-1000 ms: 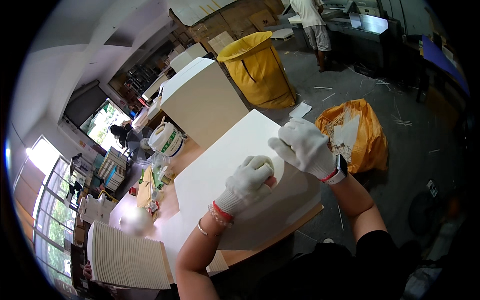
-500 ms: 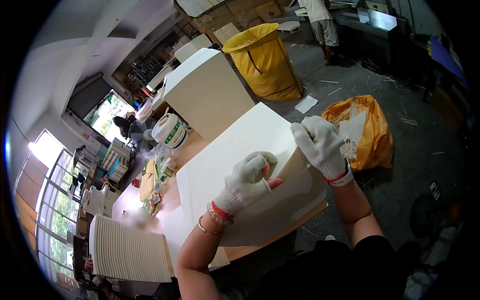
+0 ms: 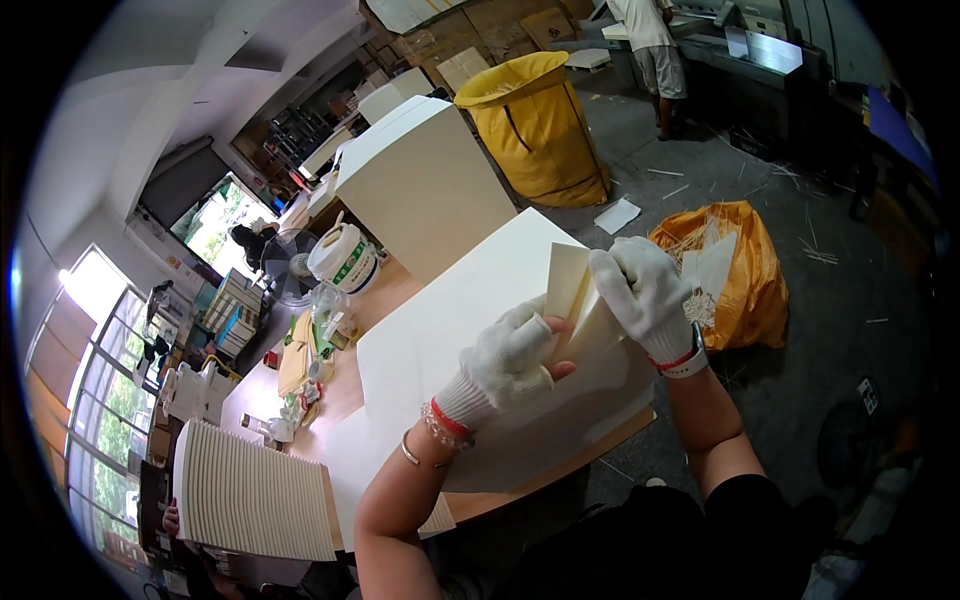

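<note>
Here, through my feed, the right hand (image 3: 640, 295) pinches the lifted far-right edge of the white sheets (image 3: 450, 320) on the table (image 3: 345, 388); the left hand's (image 3: 508, 358) half-curled fingers meet the bent flap (image 3: 566, 272), but I can't tell whether they grip.

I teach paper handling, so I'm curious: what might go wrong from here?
Creasing: the bent white paper flap between the white-gloved left hand and white-gloved right hand might take a lasting fold.

Paper cut: bare fingertips show outside the left hand's glove, close to the flap.

Slipping: the wide white paper stack lies near the pale brown table's edge, so sheets could slide off.
</note>
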Demonstrator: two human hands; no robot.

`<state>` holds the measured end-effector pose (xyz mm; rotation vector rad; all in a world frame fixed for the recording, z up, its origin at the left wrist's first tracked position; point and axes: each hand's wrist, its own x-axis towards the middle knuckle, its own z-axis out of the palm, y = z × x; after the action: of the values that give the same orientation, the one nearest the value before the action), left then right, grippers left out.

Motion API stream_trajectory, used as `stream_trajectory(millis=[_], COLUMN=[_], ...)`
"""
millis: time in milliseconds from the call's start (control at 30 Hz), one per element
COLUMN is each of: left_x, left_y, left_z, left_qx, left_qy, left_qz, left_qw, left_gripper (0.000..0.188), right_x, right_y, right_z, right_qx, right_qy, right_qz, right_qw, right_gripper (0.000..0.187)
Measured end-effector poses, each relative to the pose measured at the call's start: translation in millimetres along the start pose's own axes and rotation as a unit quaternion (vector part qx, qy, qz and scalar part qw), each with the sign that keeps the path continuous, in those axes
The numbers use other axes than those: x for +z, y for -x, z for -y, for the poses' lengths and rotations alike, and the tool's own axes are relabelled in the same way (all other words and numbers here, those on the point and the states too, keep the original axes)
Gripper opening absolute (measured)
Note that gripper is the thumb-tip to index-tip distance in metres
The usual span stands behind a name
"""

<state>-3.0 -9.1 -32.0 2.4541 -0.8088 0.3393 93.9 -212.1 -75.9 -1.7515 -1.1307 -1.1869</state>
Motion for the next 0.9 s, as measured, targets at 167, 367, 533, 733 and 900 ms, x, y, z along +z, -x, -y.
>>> stream_trajectory(millis=[167,367,533,733,900], left_x=[1.4,-2.9,-3.2,1.5,-2.5], left_y=[3.6,4.3,0.2,1.8,3.0], left_z=[1.3,6.9,-0.4,0.3,6.0], left_qx=[-0.031,-0.016,-0.044,-0.015,-0.027], left_qy=[0.022,-0.045,0.014,0.013,-0.03], left_qz=[-0.021,0.033,0.038,-0.021,0.049], left_qw=[0.999,0.998,0.998,1.0,0.998], left_gripper=[0.037,0.04,0.041,0.036,0.031], right_x=[2.6,0.9,1.6,2.8,1.9], right_y=[-0.2,-2.3,-0.4,1.0,0.3], right_z=[-0.7,3.6,-0.9,0.4,0.3], right_qx=[0.023,0.08,-0.007,0.078,-0.01], right_qy=[-0.038,-0.118,-0.004,-0.106,-0.049], right_qz=[-0.024,-0.009,-0.003,-0.008,-0.019], right_qw=[0.999,0.99,1.0,0.991,0.999], right_gripper=[0.018,0.016,0.017,0.02,0.017])
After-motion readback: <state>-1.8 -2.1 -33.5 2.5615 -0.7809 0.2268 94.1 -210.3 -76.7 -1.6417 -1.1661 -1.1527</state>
